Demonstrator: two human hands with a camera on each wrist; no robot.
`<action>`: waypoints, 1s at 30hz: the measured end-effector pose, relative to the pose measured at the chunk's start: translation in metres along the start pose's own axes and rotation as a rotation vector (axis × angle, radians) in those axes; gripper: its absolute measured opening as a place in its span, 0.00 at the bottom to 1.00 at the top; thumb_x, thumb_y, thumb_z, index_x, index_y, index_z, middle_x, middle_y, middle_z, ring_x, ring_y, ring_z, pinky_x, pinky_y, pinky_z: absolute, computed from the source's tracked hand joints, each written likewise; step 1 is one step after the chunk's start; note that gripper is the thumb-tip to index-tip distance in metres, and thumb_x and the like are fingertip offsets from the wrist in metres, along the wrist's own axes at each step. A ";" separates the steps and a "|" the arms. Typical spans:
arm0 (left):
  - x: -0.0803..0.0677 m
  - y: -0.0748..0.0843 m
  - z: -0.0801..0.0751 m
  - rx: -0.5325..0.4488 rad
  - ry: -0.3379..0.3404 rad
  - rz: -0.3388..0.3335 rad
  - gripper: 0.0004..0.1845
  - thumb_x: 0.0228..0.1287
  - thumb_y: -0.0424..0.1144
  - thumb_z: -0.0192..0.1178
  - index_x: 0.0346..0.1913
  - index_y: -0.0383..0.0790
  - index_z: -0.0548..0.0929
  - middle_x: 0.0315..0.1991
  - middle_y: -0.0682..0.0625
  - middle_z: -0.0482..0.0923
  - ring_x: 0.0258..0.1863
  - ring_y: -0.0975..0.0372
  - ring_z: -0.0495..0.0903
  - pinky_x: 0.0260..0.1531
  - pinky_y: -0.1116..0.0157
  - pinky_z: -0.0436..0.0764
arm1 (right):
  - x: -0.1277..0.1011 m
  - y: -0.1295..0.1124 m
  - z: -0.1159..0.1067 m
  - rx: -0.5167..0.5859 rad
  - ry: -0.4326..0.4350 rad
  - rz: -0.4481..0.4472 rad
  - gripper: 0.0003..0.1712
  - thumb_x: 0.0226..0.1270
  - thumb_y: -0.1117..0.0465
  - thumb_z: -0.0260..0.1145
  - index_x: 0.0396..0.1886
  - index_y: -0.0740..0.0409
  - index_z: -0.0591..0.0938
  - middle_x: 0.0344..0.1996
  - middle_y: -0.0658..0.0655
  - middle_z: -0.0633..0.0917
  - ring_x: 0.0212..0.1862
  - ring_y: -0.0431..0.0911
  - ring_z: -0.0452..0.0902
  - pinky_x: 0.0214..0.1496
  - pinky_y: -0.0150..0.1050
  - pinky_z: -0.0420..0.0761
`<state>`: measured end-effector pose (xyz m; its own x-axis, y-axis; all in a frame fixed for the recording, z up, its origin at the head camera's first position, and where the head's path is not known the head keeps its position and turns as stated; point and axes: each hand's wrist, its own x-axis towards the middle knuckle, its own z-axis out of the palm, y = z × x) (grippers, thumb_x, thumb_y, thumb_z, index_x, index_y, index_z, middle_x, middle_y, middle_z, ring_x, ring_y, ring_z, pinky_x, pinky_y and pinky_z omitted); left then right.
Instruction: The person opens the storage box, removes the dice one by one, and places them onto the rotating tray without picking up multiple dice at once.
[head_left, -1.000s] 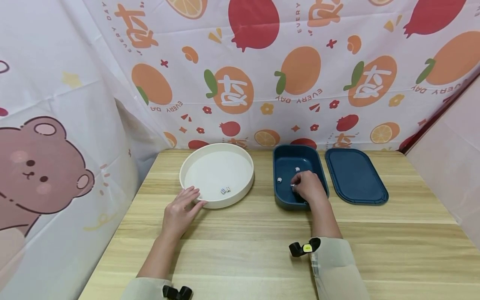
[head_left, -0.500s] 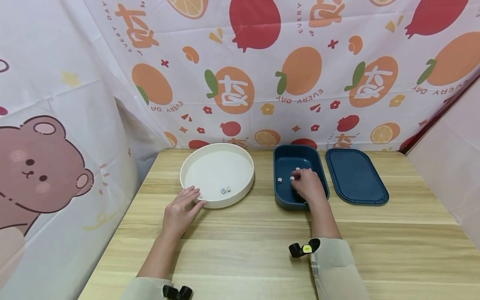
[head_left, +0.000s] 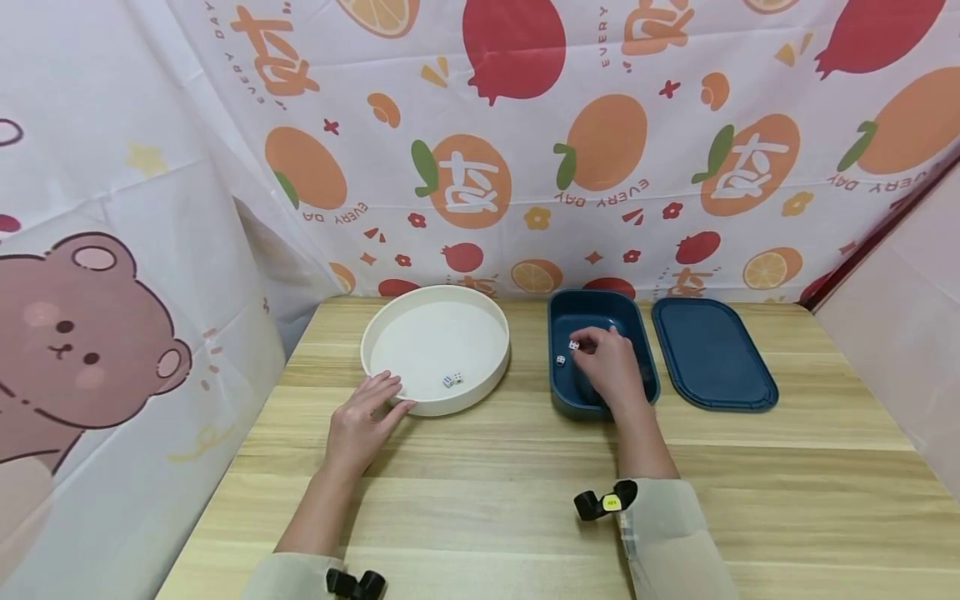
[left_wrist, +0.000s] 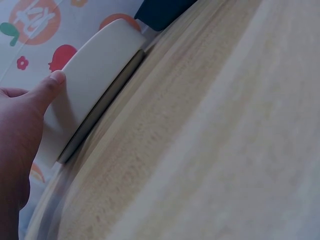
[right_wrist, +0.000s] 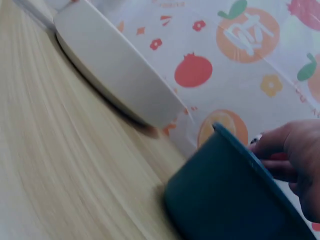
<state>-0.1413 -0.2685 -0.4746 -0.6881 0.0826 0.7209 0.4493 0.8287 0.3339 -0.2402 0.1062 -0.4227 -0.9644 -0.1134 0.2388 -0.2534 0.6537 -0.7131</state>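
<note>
My right hand (head_left: 584, 344) reaches into the dark blue box (head_left: 556, 398) and pinches a small white die (head_left: 573, 345) between its fingertips, above the box floor. A second die (head_left: 560, 360) lies in the box just left of the hand. In the right wrist view the curled fingers of the right hand (right_wrist: 295, 155) show over the box's rim (right_wrist: 235, 150). My left hand (head_left: 386, 397) lies flat on the table. Its fingers touch the front rim of the round white tray (head_left: 420, 407), and its thumb (left_wrist: 50, 85) lies against the tray wall (left_wrist: 95, 75). Two dice (head_left: 452, 380) lie in the tray.
The box's flat blue lid (head_left: 712, 354) lies on the wooden table (head_left: 487, 467) right of the box. A fruit-print cloth (head_left: 525, 167) hangs behind and a bear-print cloth (head_left: 90, 333) on the left. A pinkish wall (head_left: 900, 333) closes the right side.
My right hand took a die from the near part of the box and carried it up and to the left; it now hides another die. The left hand stayed put.
</note>
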 end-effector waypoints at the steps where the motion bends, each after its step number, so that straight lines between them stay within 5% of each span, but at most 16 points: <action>1: 0.000 0.000 0.000 -0.001 -0.001 -0.001 0.21 0.42 0.35 0.80 0.43 0.32 0.88 0.45 0.44 0.88 0.53 0.51 0.84 0.64 0.55 0.76 | 0.000 -0.003 0.001 0.018 0.019 -0.023 0.10 0.65 0.62 0.70 0.45 0.57 0.87 0.36 0.55 0.90 0.39 0.48 0.85 0.81 0.53 0.54; 10: 0.003 -0.002 0.000 -0.003 -0.014 -0.013 0.21 0.43 0.36 0.80 0.43 0.32 0.88 0.45 0.44 0.88 0.54 0.51 0.84 0.64 0.53 0.76 | -0.003 -0.049 0.031 0.170 0.070 -0.153 0.11 0.59 0.61 0.74 0.42 0.57 0.89 0.34 0.54 0.91 0.43 0.47 0.88 0.80 0.51 0.59; 14: 0.004 -0.003 0.002 -0.009 -0.008 -0.004 0.21 0.42 0.35 0.80 0.43 0.32 0.88 0.45 0.44 0.88 0.53 0.51 0.84 0.62 0.52 0.77 | -0.005 -0.069 0.052 0.215 0.025 -0.206 0.12 0.58 0.62 0.75 0.42 0.58 0.89 0.37 0.54 0.91 0.42 0.45 0.88 0.61 0.41 0.84; 17: 0.003 -0.003 0.001 -0.008 -0.005 0.001 0.21 0.42 0.35 0.80 0.42 0.32 0.88 0.45 0.44 0.88 0.53 0.51 0.84 0.62 0.52 0.77 | -0.006 -0.080 0.071 0.216 -0.017 -0.240 0.13 0.59 0.60 0.75 0.44 0.59 0.89 0.38 0.53 0.91 0.40 0.43 0.87 0.42 0.34 0.89; 30: -0.003 0.000 -0.001 0.008 0.002 0.020 0.21 0.43 0.37 0.79 0.42 0.32 0.88 0.44 0.42 0.88 0.52 0.50 0.84 0.62 0.51 0.78 | 0.002 -0.093 0.129 0.082 -0.081 -0.342 0.14 0.58 0.57 0.76 0.42 0.58 0.89 0.36 0.52 0.91 0.41 0.42 0.87 0.44 0.34 0.88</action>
<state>-0.1385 -0.2693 -0.4764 -0.6781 0.0984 0.7284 0.4586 0.8310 0.3147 -0.2281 -0.0519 -0.4411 -0.8249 -0.3762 0.4218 -0.5643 0.5056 -0.6526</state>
